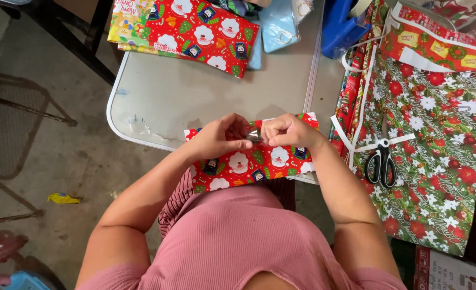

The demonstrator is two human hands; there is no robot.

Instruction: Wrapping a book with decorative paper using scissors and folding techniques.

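Peering down, it is hard to make out the small silvery thing (253, 135) pinched between the two hands; fingers cover most of it. The left hand (219, 137) and right hand (287, 131) both curl their fingertips onto it, over a red gift-wrapped packet (249, 164) patterned with white-bearded faces, which lies at the near edge of the grey table (195, 91), partly over the lap. Its top edge is hidden by the hands. Black-handled scissors (382, 161) rest on a spread sheet of flowered wrapping paper (436, 161) to the right. More wrapped packets (195, 27) lie at the far edge.
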